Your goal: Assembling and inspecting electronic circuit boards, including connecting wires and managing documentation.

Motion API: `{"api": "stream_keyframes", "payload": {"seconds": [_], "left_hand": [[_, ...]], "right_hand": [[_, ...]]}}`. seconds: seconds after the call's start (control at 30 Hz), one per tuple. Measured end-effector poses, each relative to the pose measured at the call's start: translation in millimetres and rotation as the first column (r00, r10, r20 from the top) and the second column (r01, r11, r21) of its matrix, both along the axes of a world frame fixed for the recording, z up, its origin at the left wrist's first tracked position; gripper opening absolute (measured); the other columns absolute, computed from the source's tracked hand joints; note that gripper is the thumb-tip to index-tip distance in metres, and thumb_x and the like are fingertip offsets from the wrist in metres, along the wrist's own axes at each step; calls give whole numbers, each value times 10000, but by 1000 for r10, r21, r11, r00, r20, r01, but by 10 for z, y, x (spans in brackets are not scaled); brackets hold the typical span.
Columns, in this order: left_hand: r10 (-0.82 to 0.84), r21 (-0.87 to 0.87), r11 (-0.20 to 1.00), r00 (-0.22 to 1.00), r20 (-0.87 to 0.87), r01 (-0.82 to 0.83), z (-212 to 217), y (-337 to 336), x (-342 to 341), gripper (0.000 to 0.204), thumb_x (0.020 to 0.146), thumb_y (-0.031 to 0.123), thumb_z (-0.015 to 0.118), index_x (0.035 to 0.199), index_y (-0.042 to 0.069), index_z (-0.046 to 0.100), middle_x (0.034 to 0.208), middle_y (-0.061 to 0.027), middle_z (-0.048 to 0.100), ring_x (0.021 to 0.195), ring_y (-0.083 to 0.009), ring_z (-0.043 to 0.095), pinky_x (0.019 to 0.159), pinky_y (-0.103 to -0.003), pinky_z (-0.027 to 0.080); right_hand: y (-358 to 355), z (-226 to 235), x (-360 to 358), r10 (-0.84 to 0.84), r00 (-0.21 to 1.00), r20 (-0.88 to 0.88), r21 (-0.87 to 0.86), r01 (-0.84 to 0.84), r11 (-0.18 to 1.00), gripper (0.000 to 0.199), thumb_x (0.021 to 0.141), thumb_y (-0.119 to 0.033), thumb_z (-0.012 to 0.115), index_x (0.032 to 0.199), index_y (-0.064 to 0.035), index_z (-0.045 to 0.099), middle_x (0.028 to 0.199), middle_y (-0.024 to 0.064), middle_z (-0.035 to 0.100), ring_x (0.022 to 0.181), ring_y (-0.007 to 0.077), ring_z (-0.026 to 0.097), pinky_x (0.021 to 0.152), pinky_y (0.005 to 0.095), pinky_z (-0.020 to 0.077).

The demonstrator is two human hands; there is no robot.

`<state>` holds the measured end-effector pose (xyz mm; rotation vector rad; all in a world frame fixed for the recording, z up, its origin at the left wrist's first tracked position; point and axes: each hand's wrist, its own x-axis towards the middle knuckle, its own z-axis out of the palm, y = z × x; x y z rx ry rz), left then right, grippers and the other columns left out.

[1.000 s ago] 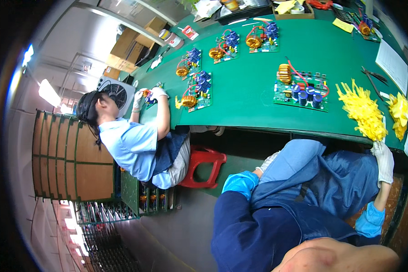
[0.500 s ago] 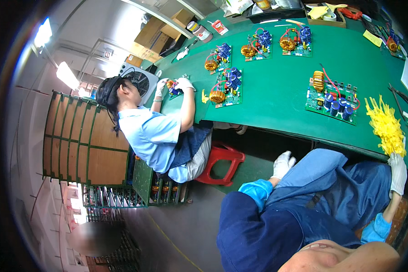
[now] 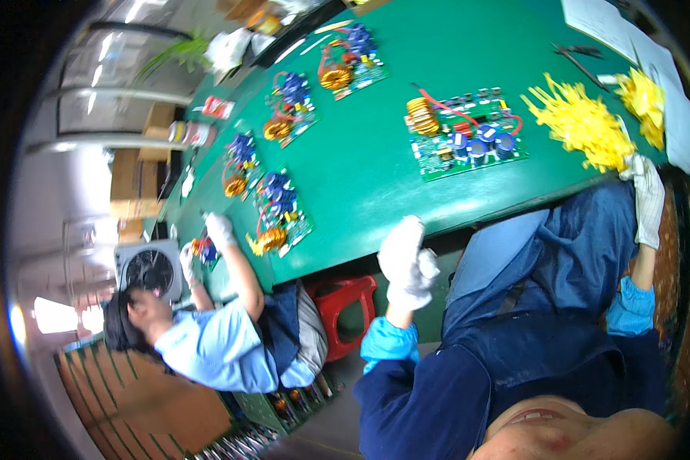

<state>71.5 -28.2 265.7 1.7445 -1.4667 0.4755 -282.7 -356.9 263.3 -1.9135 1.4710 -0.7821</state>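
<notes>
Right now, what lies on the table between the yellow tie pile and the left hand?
In the head view, one circuit board lies between the yellow tie pile and the gloved left hand; otherwise bare green table.

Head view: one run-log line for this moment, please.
left hand: gloved, at table edge, holding nothing seen | right hand: gloved, by yellow ties | circuit board: untouched

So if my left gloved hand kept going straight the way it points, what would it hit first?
Probably the front edge of the green table; the left hand points up toward it, though depth is unclear.
</notes>
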Motion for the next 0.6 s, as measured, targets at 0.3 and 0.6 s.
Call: {"api": "stream_keyframes", "payload": {"seconds": [0.3, 0.6], "left_hand": [[-239, -112, 968, 962, -129, 225, 409, -1428, 1000, 322, 958, 78, 492, 1250, -24, 581, 1228, -182, 615, 1131, -287, 606, 976, -384, 478], [-384, 37, 919, 915, -125, 392, -37, -1972, 1142, 244, 822, 72, 663, 1065, 52, 653, 1109, -164, 628, 1054, -316, 601, 911, -413, 492]], "right_hand": [[543, 432, 221, -253, 960, 115, -166, 270, 948, 385, 993, -248, 550, 1241, 41, 602, 1068, 135, 678, 950, 197, 649, 867, 313, 496], [623, 676, 1069, -8, 921, 389, -83, 43, 996, 314, 1013, -267, 522, 1020, 5, 678, 781, 39, 661, 677, 98, 584, 625, 242, 439]]}}
